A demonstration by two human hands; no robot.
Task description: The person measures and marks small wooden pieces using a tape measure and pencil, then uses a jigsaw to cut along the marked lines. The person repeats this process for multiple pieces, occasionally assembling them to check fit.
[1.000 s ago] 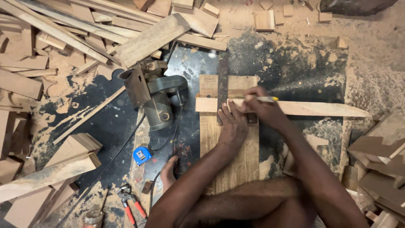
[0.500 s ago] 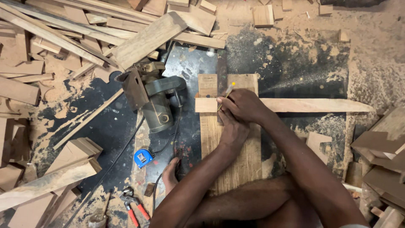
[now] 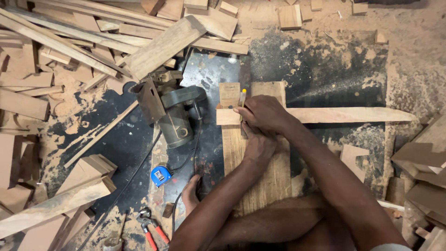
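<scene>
Our right hand lies knuckles up, fingers curled shut around a pencil whose tip sticks out past the fingertips. Our left hand lies flat just beneath it, fingers stretched forward and touching its underside. Both forearms run back toward our body, nearly parallel.

My right hand grips a yellow pencil with its tip on the thin wooden strip, which lies crosswise over the wide board. My left hand presses flat on that board just below the strip, touching my right hand. To the left sits a grey power tool (its cord trailing down), near a blue tape measure and red-handled pliers.
</scene>
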